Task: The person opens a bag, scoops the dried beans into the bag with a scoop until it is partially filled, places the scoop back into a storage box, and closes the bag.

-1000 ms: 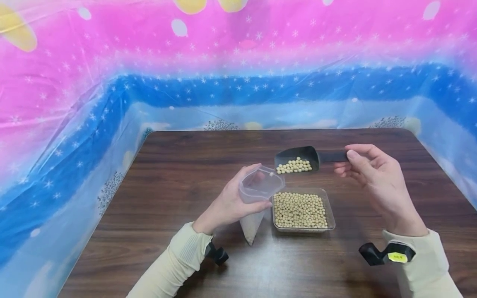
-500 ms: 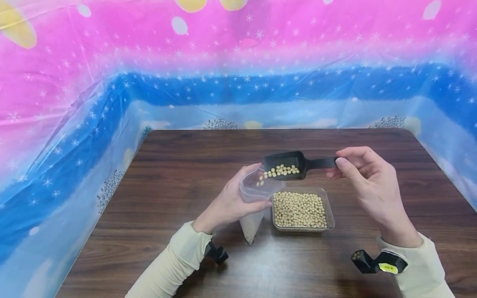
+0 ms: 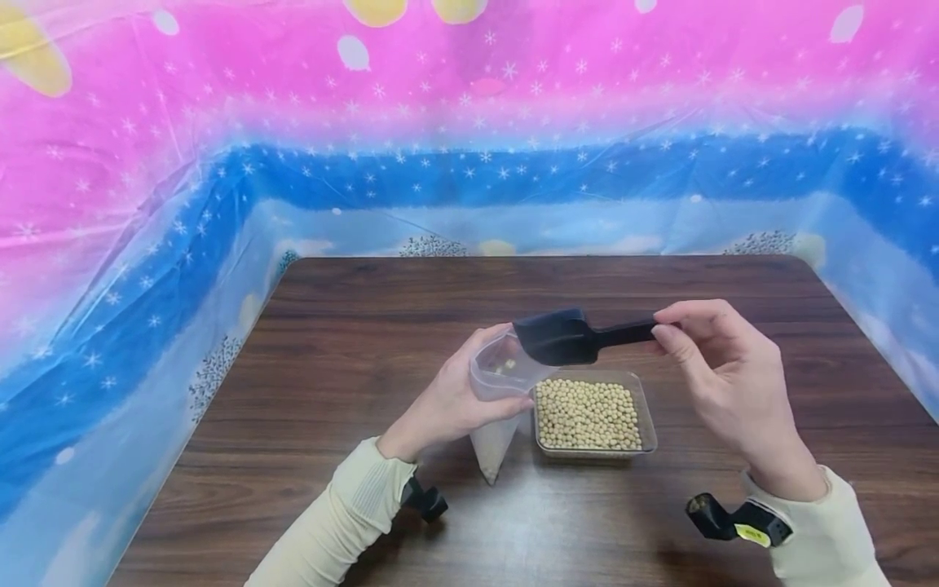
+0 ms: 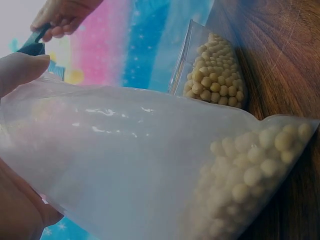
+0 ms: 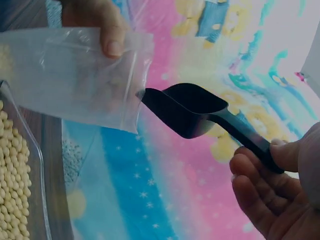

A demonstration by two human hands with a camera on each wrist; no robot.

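Black scoop (image 3: 557, 341): rolling over and shifting toward the plastic bag (image 4: 125, 150) since half a second ago, its lip now sitting at the mouth.
Right grip (image 3: 734, 367): pinching the handle's end.
Left grip (image 3: 447, 399): curling round the bag's top, holding its mouth wide.
Bag: hanging just left of the tub (image 3: 647, 413), soybeans (image 4: 255, 167) filling its bottom.
Pouring: tilting slowly, keeping the lip inside the rim, should be preventing spills.
Room: tub's edge is crowding below; desk (image 3: 411, 293) is stretching freely beyond.
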